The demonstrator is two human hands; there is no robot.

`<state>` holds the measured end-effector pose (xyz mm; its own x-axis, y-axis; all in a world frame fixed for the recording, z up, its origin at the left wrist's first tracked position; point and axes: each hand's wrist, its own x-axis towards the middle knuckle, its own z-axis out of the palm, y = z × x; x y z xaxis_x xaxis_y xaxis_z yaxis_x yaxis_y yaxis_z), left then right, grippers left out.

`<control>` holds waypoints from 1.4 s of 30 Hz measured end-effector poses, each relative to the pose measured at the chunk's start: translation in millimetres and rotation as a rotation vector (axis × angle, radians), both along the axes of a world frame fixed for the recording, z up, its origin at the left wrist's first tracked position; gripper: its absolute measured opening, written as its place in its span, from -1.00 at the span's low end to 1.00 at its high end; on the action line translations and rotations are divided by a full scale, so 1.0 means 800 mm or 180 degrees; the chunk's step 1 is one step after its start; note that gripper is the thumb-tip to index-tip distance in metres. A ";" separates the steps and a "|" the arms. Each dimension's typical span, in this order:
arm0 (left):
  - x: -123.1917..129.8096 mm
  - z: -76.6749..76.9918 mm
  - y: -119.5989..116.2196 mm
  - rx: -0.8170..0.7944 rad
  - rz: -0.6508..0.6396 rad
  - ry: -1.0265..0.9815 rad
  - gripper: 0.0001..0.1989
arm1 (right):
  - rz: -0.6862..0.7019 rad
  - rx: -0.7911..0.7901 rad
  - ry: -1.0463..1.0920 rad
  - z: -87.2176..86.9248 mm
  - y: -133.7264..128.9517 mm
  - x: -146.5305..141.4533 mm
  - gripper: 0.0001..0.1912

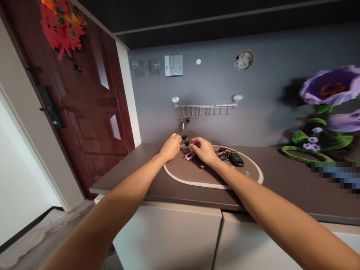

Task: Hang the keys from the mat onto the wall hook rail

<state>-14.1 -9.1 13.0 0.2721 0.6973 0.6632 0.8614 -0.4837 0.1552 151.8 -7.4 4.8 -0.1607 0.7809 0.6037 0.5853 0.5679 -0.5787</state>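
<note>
Over the left part of the oval mat, my left hand (172, 146) is closed, its fingertips pinching at a black-headed key (184, 137). Facing it, my right hand (203, 150) has thumb and fingers bent together at a second black-headed key (186, 143). The two keys are close together between the hands; whether a ring joins them is too small to tell. Below lies a pink loop (190, 156) among small metal pieces. Right of my right hand, a pile of keys (223, 153) lies beside a black oval fob (236, 159) with green marks.
A brown mat (182, 176) with a pale rim lies on the dark counter (126, 174). Above, a hook rail (208, 106) holds two hanging keys (183, 123) at its left. Purple artificial flowers (327, 88) stand right. A dark red door (92, 101) is left; a black shelf (225, 22) overhangs.
</note>
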 end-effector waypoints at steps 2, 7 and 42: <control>0.002 0.002 -0.003 0.0032 -0.0044 -0.0043 -0.78 | 0.0084 0.0124 0.0074 -0.001 0.003 0.000 -0.76; 0.005 0.003 -0.006 0.0098 -0.0146 -0.0096 -0.77 | 0.0141 0.0272 0.0176 0.000 0.002 -0.002 -0.79; 0.021 0.000 -0.008 -0.2221 -0.1253 -0.3361 -0.84 | 0.0313 0.0644 0.0476 0.011 -0.004 0.000 -0.87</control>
<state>2.4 -15.2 12.9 0.1116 0.9698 0.2166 -0.0045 -0.2175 0.9760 152.1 -10.5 13.2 -0.1271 0.6271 0.7685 0.4383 0.7305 -0.5236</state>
